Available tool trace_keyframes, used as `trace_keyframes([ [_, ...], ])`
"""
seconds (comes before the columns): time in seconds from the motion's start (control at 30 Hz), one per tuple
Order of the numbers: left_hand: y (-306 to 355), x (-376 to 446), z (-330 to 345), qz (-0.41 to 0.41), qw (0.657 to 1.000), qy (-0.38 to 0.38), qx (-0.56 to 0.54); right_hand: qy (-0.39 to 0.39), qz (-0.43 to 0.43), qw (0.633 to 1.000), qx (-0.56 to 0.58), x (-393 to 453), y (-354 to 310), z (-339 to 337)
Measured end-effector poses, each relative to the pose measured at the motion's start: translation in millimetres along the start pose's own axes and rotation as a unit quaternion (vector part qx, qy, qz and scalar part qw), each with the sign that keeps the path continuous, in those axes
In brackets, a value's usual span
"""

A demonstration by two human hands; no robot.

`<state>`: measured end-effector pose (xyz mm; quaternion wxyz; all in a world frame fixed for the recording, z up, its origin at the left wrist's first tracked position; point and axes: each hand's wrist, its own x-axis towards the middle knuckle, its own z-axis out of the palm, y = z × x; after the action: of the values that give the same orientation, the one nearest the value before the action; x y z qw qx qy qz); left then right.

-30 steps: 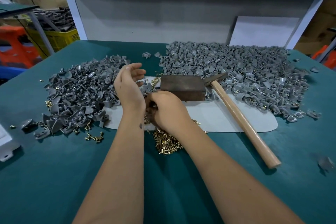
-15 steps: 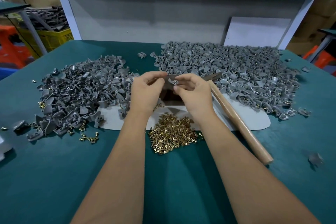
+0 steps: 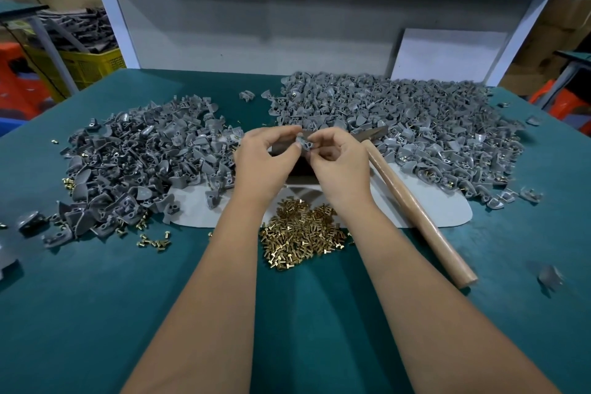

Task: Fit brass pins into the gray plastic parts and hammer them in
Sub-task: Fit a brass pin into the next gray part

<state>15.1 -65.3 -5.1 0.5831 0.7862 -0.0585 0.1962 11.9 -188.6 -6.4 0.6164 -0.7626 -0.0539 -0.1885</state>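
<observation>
My left hand and my right hand meet above the middle of the table and together pinch one small gray plastic part. Whether a brass pin is between my right fingertips is too small to tell. Under the hands lies a dark metal block, mostly hidden. A heap of brass pins lies just below my wrists. The wooden-handled hammer lies to the right, its head near the block.
A large pile of gray parts fills the left of the green table, and a bigger pile fills the back right. A pale mat lies under the work spot. Loose pins scatter at the left.
A second ago my left hand was over the left pile and my right hand at the brass pins. Both hands have since risen and come together on one gray part.
</observation>
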Motion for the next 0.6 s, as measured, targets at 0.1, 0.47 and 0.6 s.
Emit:
trace_keyframes([
  [0.1, -0.4, -1.0, 1.3, 0.020, 0.999, 0.000, 0.047, 0.018, 0.005, 1.000, 0.000, -0.2, 0.2, 0.0],
  [0.47, -7.1, -5.1, 14.6, 0.099, 0.981, 0.041, 0.159, 0.053, -0.036, 0.992, -0.111, -1.5, 2.3, -0.2],
  [0.6, -9.7, -2.1, 14.2, 0.068, 0.984, 0.075, 0.148, 0.015, -0.051, 0.994, -0.091, -3.3, 0.0, 0.8],
])
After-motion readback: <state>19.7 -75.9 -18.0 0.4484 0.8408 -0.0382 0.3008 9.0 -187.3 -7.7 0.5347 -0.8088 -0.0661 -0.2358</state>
